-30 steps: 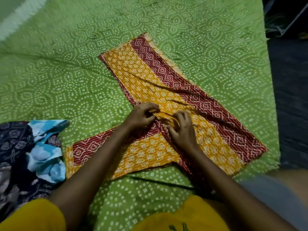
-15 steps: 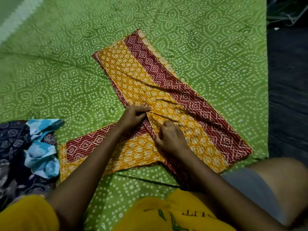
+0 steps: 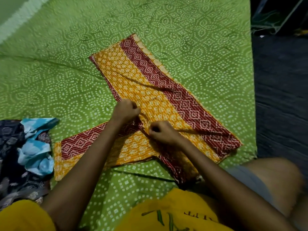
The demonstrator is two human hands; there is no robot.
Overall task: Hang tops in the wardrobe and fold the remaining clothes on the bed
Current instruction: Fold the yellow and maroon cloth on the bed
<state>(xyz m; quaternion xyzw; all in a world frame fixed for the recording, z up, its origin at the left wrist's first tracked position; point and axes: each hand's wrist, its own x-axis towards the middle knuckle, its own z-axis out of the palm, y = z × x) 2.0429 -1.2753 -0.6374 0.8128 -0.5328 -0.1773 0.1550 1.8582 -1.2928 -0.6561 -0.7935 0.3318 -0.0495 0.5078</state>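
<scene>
Head view: the yellow-and-red garment (image 3: 150, 104) lay flat on the green bedspread (image 3: 200, 47). Left hand (image 3: 125, 109) and right hand (image 3: 162, 132), fingers curled, each pinched cloth at its centre. Uneven pulling could skew the fold; the nearby clothes pile (image 3: 21, 155) might snag.

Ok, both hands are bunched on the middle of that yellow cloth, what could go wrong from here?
1. Left hand and right hand pinch the cloth at one spot; pulling there may skew the flat strips.
2. The near end hangs by the bed edge and could slide off.
3. The pile sits beside the left strip; a fold might snag it.
</scene>
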